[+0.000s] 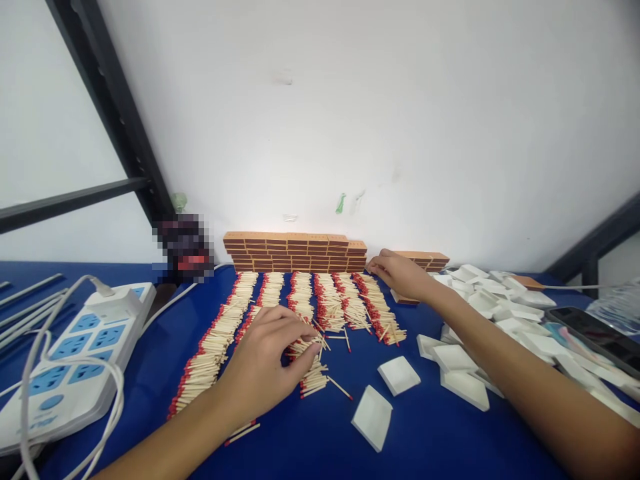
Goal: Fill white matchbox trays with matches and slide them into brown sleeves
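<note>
My left hand (274, 355) curls over the middle of a row of red-tipped matches, its thumb and fingers closed round a bunch of matches (300, 347). Part of that bunch is hidden by the fingers. Farther off, my right hand (401, 275) reaches to the right end of a stacked wall of matchboxes (295, 252). Its fingers are bent together near the top of the rightmost match row (377, 307); what they hold, if anything, I cannot make out. Just under that wrist lies a single matchbox (404, 299). Two white matchbox trays (399, 375) rest on the blue table in front.
White trays (500, 307) lie heaped at the right, near a phone (600, 337). Another low stack of matchboxes (425, 259) stands against the wall. On the left are a power strip (75, 353) with looping white cables and several thin rods (30, 313).
</note>
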`<state>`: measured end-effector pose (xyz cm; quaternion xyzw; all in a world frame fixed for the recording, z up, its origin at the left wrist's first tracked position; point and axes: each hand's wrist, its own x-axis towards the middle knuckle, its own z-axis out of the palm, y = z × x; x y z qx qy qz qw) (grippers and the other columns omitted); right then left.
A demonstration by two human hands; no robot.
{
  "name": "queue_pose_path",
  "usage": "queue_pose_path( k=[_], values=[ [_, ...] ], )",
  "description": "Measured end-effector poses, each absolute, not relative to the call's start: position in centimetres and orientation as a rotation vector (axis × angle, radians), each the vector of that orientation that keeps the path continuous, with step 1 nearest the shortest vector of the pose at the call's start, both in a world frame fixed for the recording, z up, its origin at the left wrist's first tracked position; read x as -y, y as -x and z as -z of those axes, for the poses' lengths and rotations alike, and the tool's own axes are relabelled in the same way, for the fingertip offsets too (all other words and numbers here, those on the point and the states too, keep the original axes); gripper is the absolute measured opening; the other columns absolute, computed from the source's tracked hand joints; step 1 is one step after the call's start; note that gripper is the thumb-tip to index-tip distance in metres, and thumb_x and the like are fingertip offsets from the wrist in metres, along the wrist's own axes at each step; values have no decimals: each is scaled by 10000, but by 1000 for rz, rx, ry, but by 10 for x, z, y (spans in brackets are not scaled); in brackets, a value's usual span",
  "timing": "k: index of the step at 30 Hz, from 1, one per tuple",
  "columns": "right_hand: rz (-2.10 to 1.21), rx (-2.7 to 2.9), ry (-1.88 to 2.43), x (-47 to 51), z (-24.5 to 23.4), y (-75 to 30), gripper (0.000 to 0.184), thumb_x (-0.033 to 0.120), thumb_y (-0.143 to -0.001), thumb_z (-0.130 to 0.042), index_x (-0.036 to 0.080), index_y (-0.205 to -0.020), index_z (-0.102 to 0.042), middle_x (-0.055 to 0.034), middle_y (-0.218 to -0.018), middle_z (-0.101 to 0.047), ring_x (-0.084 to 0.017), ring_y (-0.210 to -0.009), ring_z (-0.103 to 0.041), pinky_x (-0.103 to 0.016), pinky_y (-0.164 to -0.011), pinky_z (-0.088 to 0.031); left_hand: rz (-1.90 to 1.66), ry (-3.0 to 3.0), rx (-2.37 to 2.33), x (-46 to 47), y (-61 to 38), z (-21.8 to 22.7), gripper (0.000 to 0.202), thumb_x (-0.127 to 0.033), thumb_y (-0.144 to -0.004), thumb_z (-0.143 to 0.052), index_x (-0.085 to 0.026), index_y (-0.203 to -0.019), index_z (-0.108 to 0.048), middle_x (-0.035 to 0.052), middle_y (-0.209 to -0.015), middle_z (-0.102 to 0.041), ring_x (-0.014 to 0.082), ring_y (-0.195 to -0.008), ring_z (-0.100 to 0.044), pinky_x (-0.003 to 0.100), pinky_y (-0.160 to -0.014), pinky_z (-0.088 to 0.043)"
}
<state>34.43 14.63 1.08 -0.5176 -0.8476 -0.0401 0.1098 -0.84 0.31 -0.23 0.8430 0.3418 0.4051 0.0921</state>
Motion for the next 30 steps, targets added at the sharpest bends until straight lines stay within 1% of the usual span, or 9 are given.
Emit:
queue_pose_path(
  k=[2,4,10,18,20,22,25,27,30],
  values=[
    [105,2487,1519,-148,-9,-345,334,216,-1073,-432,178,-1108,-762,-144,-1072,-714,-264,-1009,-688,-346,-908,-507,-1208,-2506,-1018,-3,9,2,66,-251,-1008,-706,-250,-1012,-771,25,-955,-792,222,-968,-703,418,-923,-524],
    [89,2497,1516,-149,-8,-345,353,205,-1062,-443,189,-1130,-790,-141,-1054,-732,-269,-1016,-696,-347,-903,-515,-1211,-2508,-1011,-4,9,3,64,-248,-1008,-704,-248,-1015,-768,26,-956,-793,223,-971,-701,415,-918,-528],
    [66,2514,1525,-149,-6,-343,372,182,-1017,-473,195,-1108,-833,-142,-1002,-748,-295,-1020,-699,-362,-890,-517,-1206,-2497,-1008,-3,8,3,51,-241,-1004,-710,-246,-1018,-759,20,-959,-788,221,-980,-698,416,-929,-524],
    [46,2480,1492,-148,-6,-350,361,194,-1013,-462,212,-1077,-816,-117,-1055,-790,-275,-1027,-705,-345,-883,-516,-1184,-2491,-1009,-3,9,3,61,-249,-1016,-697,-244,-1024,-757,10,-969,-785,212,-985,-690,419,-941,-515],
    [48,2471,1494,-147,-7,-352,334,217,-1008,-475,206,-1022,-809,-114,-993,-792,-274,-957,-704,-344,-825,-509,-1185,-2489,-1012,-4,9,3,60,-252,-1016,-699,-248,-1025,-758,8,-974,-784,211,-990,-689,416,-942,-513],
    [51,2460,1502,-147,-8,-354,308,242,-999,-498,207,-909,-790,-97,-864,-776,-269,-860,-692,-341,-766,-490,-1192,-2488,-1010,-4,9,3,56,-251,-1015,-701,-249,-1024,-757,7,-976,-783,210,-993,-688,412,-940,-512],
    [56,2423,1525,-148,-11,-355,293,277,-985,-540,210,-796,-754,-78,-755,-752,-258,-760,-673,-335,-727,-466,-1205,-2489,-1000,-4,9,3,58,-247,-1018,-696,-249,-1018,-754,4,-972,-784,209,-990,-690,408,-941,-510],
    [54,2397,1533,-148,-12,-354,280,290,-981,-554,210,-810,-760,-81,-786,-772,-259,-762,-683,-331,-729,-469,-1207,-2494,-999,-4,9,2,60,-247,-1019,-696,-247,-1014,-756,3,-969,-784,206,-986,-692,406,-941,-510],
    [34,2382,1518,-148,-10,-349,251,284,-974,-563,221,-880,-787,-81,-892,-814,-269,-846,-714,-321,-764,-491,-1212,-2506,-1005,-3,9,3,55,-248,-1013,-707,-243,-1014,-761,2,-961,-782,202,-971,-694,404,-931,-513]
  ],
)
